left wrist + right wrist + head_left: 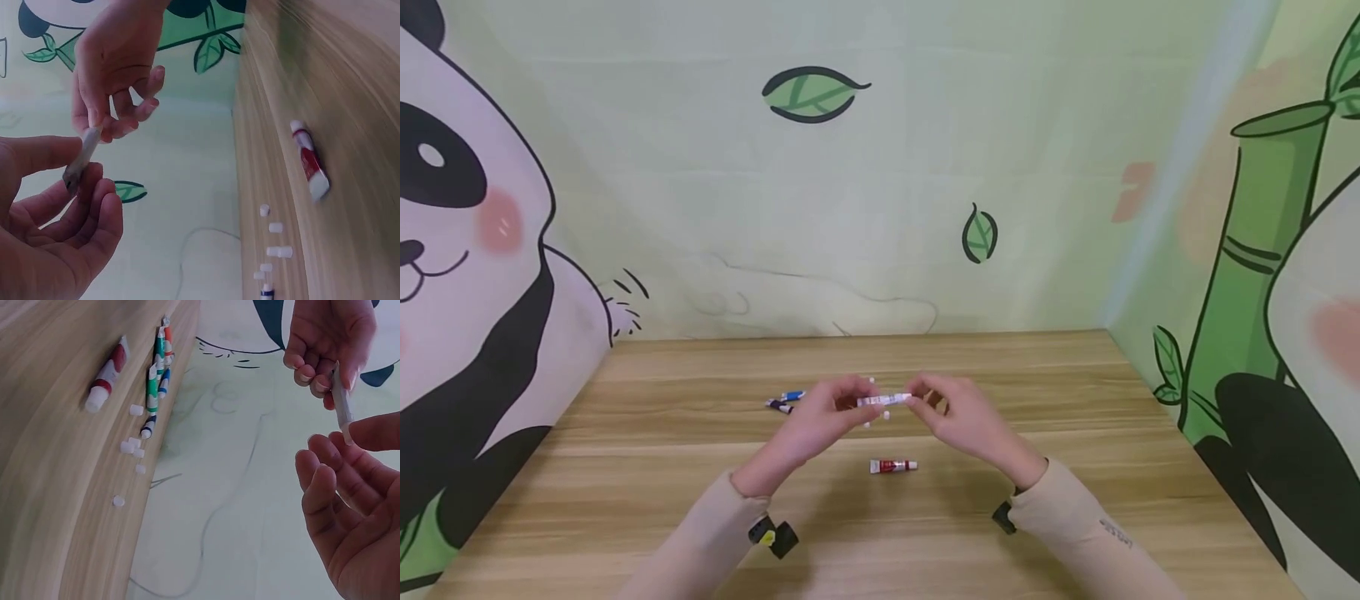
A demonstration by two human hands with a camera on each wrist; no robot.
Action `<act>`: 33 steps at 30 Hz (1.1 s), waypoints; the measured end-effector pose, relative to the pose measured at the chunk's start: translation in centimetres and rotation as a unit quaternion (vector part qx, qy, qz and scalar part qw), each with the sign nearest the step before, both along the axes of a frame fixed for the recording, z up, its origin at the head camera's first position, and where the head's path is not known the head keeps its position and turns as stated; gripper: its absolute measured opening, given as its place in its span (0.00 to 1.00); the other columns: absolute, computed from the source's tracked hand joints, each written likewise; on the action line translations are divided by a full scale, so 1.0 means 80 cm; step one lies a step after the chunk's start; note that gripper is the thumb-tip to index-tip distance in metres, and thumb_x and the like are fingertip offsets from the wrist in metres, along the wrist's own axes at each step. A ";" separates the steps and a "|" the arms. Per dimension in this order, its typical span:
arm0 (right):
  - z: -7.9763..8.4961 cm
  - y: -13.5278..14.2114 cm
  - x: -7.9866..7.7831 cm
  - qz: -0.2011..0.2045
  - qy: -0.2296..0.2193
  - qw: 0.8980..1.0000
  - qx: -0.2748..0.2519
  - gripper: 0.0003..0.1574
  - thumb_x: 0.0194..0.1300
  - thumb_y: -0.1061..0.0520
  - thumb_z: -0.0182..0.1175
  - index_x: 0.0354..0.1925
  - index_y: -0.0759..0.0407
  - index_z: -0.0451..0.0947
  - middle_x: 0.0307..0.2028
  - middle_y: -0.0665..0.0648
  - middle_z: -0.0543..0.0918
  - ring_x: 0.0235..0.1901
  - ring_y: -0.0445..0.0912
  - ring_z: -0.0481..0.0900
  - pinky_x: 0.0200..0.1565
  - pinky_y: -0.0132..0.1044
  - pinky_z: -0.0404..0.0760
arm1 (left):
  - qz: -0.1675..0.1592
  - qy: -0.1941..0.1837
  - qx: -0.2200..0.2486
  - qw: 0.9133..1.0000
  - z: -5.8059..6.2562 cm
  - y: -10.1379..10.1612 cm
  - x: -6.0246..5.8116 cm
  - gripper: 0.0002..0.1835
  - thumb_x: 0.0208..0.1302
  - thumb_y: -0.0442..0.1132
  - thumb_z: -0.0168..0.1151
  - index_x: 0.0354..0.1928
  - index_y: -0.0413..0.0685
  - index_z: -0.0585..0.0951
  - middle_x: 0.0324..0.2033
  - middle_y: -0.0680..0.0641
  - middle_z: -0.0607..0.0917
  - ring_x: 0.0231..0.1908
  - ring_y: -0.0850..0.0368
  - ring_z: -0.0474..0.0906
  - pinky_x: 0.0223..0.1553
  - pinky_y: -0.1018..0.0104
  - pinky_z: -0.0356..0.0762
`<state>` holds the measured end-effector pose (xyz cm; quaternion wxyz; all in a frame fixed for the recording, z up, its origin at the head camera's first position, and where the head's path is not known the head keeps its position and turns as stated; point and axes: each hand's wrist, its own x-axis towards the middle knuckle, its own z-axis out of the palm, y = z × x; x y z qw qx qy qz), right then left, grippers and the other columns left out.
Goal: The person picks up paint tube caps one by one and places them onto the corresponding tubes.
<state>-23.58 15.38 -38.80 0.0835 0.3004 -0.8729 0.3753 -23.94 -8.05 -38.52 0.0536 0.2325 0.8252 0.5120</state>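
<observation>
A small white paint tube (880, 401) is held level above the table between both hands. My left hand (827, 415) pinches its body near the crimped end between thumb and fingers. At the opposite end, my right hand (961, 415) pinches the white cap (347, 435) with thumb and forefinger; the other fingers are loosely bent in the right wrist view. Below the hands, nearer the front, a red paint tube (892, 467) lies capped on its side. Several loose white caps (127, 447) are scattered on the wood beyond it.
Left of the caps lie several more paint tubes, among them a blue one (792, 396), a green one (152, 390) and an orange one (167, 336). They rest on a wooden table (1037, 383). A panda-printed backdrop (880, 192) stands behind.
</observation>
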 end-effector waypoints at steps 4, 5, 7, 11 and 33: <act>-0.007 0.002 -0.006 0.000 -0.015 1.000 0.026 0.04 0.72 0.55 0.62 0.42 0.53 0.82 0.34 0.45 0.84 0.33 0.41 0.80 0.34 0.36 0.80 | -0.003 0.029 -0.026 0.999 -0.013 -0.002 -0.010 0.08 0.66 0.43 0.69 0.43 0.47 0.87 0.32 0.50 0.83 0.33 0.53 0.78 0.34 0.61 0.78; -0.011 0.003 -0.008 0.002 -0.018 0.999 0.035 0.04 0.72 0.55 0.62 0.42 0.53 0.82 0.33 0.44 0.83 0.33 0.41 0.79 0.34 0.36 0.79 | -0.002 0.036 -0.036 0.999 -0.018 -0.003 -0.012 0.08 0.66 0.43 0.69 0.43 0.48 0.87 0.32 0.51 0.83 0.33 0.54 0.78 0.33 0.61 0.79; -0.020 0.004 -0.012 0.008 -0.024 0.998 0.053 0.05 0.72 0.55 0.62 0.42 0.55 0.81 0.33 0.45 0.83 0.33 0.41 0.78 0.34 0.36 0.78 | -0.004 0.047 -0.054 0.997 -0.029 -0.003 -0.016 0.08 0.66 0.43 0.69 0.43 0.49 0.87 0.31 0.53 0.83 0.33 0.56 0.78 0.33 0.62 0.79; -0.040 0.005 -0.018 0.021 -0.039 0.996 0.073 0.04 0.71 0.57 0.62 0.42 0.56 0.81 0.32 0.45 0.81 0.32 0.42 0.77 0.34 0.35 0.78 | -0.008 0.056 -0.080 0.995 -0.050 -0.003 -0.021 0.07 0.65 0.42 0.69 0.42 0.49 0.87 0.31 0.56 0.83 0.33 0.59 0.79 0.33 0.64 0.79; -0.078 -0.001 -0.034 0.014 -0.095 0.987 0.132 0.03 0.71 0.58 0.62 0.38 0.56 0.80 0.31 0.47 0.81 0.22 0.39 0.74 0.25 0.34 0.77 | -0.062 0.041 -0.103 0.992 -0.093 0.004 -0.049 0.09 0.59 0.26 0.69 0.40 0.43 0.84 0.32 0.50 0.83 0.32 0.58 0.77 0.33 0.66 0.78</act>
